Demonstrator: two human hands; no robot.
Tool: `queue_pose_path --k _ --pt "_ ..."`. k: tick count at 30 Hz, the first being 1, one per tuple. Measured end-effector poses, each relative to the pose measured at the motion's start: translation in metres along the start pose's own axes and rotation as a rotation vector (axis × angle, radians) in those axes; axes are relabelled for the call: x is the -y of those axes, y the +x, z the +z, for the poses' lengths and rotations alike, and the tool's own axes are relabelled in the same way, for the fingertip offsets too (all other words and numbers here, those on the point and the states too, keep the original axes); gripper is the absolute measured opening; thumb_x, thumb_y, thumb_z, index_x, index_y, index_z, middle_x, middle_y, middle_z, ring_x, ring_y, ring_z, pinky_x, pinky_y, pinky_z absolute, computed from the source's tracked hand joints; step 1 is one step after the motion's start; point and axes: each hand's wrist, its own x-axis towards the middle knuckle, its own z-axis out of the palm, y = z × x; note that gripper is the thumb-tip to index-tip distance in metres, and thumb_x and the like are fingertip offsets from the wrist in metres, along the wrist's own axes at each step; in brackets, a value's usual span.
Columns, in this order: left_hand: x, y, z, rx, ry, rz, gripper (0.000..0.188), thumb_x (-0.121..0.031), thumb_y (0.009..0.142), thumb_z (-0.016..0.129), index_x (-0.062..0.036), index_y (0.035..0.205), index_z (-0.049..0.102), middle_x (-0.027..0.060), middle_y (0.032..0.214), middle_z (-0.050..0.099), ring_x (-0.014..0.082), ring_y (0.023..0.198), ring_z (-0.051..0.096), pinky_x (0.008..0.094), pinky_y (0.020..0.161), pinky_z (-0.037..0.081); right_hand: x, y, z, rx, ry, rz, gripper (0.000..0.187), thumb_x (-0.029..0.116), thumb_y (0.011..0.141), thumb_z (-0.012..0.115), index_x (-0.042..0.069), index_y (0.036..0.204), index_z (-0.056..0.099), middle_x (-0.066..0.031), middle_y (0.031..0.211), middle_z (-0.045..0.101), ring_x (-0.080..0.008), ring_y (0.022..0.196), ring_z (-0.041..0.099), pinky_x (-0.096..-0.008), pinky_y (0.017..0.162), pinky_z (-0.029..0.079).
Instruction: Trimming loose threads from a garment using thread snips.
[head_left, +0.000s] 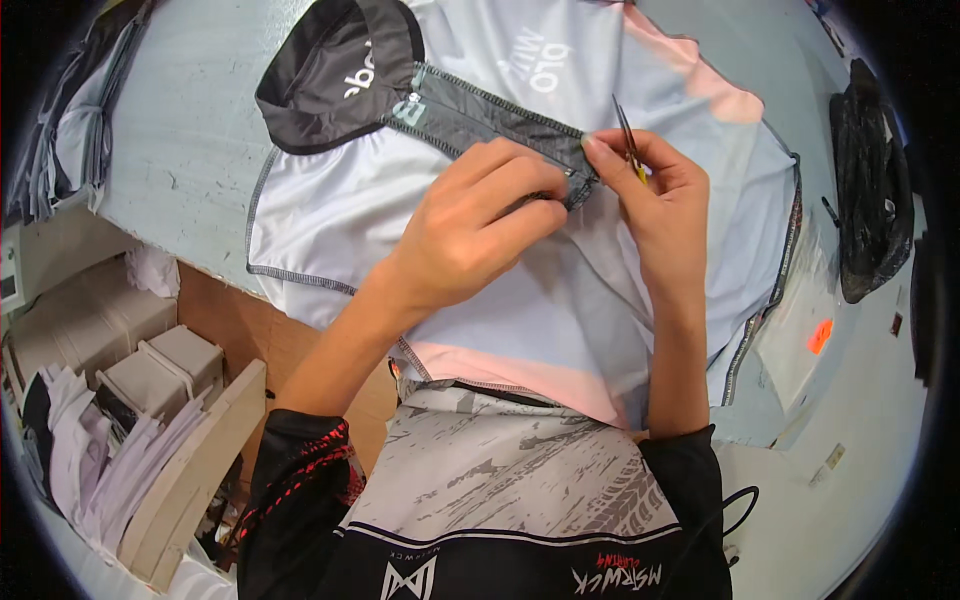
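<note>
A pale blue and white jersey (330,215) with pink patches lies spread on the table before me, its black collar (292,125) toward the far left. From the collar a dark grey zip placket (460,118) runs right to my hands. My left hand (470,225) is closed on the placket near its lower end, and its fingertips are partly hidden. On the right, my right hand (665,205) pinches the end of the placket between thumb and index finger. Small scissors (624,125) with a bit of yellow are tucked in that same hand, blades pointing away from me.
The grey-blue table (190,190) curves around the jersey. A black plastic bag (870,190) sits at the right, beyond a clear plastic sheet with an orange sticker (820,336). Folded fabric hangs at the far left (85,130). A wooden bin of cloth (190,480) stands lower left.
</note>
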Motion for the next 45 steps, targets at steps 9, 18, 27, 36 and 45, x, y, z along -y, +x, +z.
queue_pose_path --k 9,18,27,36,45 --pt "-0.019 0.032 -0.009 0.063 -0.37 -0.762 0.046 0.001 0.081 0.07 0.0005 0.125 0.058 0.0089 0.106 0.063 0.0091 0.068 0.058 0.0242 0.065 0.049 -0.006 0.0 -0.02 0.069 0.014 0.024 0.013 0.011 0.087 0.07 0.001 0.095 0.07 0.0055 0.07 0.06 0.0013 0.049 0.04 -0.0165 0.043 0.027" --pt "0.018 0.049 0.0 0.371 -0.346 -0.724 0.008 -0.003 0.086 0.068 0.0021 0.092 0.067 0.0006 0.075 0.058 0.0034 0.061 0.051 0.02 0.053 0.04 -0.015 -0.001 -0.032 0.072 0.096 0.037 0.015 0.015 0.091 0.067 0.0 0.093 0.069 0.0006 0.075 0.067 0.0008 0.049 0.042 -0.0164 0.043 0.031" --pt "0.029 0.041 0.007 0.323 -0.376 -0.795 0.007 -0.004 0.086 0.068 0.0018 0.09 0.067 -0.001 0.076 0.06 0.0021 0.061 0.049 0.019 0.053 0.038 -0.017 0.002 -0.036 0.025 0.037 0.01 0.014 0.01 0.09 0.068 0.0 0.098 0.067 0.0007 0.082 0.065 0.0013 0.055 0.043 -0.016 0.047 0.032" --pt "0.038 0.033 0.008 0.259 -0.298 -0.505 0.009 -0.006 0.083 0.069 -0.0018 0.091 0.069 0.0058 0.075 0.061 0.0128 0.057 0.052 0.0251 0.053 0.041 -0.036 0.012 -0.021 0.052 -0.133 -0.241 0.009 0.003 0.088 0.067 -0.001 0.096 0.066 0.0041 0.083 0.06 -0.0018 0.064 0.049 -0.0166 0.056 0.037" --pt "0.029 0.025 0.002 0.07 0.011 -0.352 0.013 -0.015 0.077 0.07 -0.007 0.085 0.064 0.0081 0.084 0.062 0.0277 0.068 0.062 0.0379 0.059 0.049 -0.036 -0.002 -0.009 -0.088 -0.146 -0.058 0.01 0.011 0.093 0.064 0.001 0.095 0.065 0.0042 0.075 0.059 0.0013 0.05 0.039 -0.0167 0.044 0.029"
